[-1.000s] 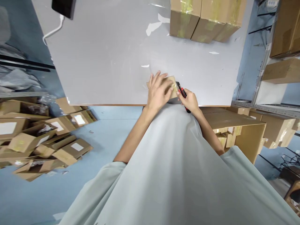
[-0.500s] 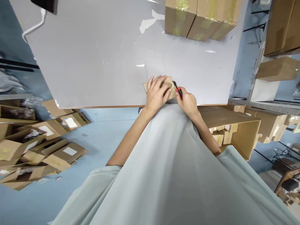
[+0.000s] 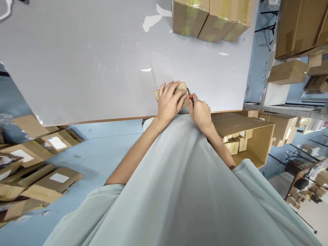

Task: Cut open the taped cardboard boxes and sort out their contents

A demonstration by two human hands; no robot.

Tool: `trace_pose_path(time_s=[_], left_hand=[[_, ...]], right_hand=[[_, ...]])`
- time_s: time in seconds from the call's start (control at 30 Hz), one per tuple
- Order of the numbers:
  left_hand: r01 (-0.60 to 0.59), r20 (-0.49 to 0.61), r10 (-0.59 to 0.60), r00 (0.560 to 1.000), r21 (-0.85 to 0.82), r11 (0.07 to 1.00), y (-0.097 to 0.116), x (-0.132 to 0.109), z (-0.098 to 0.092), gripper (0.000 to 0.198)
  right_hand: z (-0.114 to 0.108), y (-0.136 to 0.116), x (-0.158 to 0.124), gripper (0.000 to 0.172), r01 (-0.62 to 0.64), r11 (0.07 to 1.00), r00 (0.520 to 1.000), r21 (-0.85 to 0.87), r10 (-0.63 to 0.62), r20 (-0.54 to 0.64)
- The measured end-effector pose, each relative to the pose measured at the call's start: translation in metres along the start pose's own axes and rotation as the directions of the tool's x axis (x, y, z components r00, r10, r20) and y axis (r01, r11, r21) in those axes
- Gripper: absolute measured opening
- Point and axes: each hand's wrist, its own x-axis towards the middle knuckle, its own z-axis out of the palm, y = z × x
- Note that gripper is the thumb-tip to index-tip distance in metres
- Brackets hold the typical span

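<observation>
Near the front edge of the table, my left hand (image 3: pixel 167 102) presses down over a small cardboard box (image 3: pixel 182 86), its fingers bent across the top. Much of the box is hidden beneath that hand. My right hand (image 3: pixel 200 112) is closed around a red and black utility knife (image 3: pixel 191 97). The knife's tip points away from me and lies at the right side of the box; whether the blade touches the cardboard I cannot tell.
Taped cartons (image 3: pixel 191 18) stand at the back right of the grey table (image 3: pixel 89 68). White scraps (image 3: pixel 152 22) lie on its surface. Below its right edge is a large open carton (image 3: pixel 261 145) with small boxes. Cardboard boxes (image 3: pixel 55 182) are heaped on the floor at left.
The whole view has shifted, with the table's contents sliding left in it. My left hand stays on the small box. The right hand now covers more of the utility knife, which stays beside the box.
</observation>
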Motion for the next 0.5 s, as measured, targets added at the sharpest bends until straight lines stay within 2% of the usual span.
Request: trace_pose_path(time_s=[0.23,0.5], left_hand=[[-0.021,0.002,0.021,1.000,-0.054,0.998,-0.005,-0.001,0.003,0.042],[-0.036,0.018,0.038,0.999,-0.097,0.995,-0.006,-0.003,0.008,0.041]], right_hand=[[-0.013,-0.034,-0.003,0.043,-0.118,0.990,0.993,-0.083,0.117,-0.021],[-0.006,-0.040,-0.007,0.038,-0.194,0.976,0.980,-0.097,0.188,-0.072]])
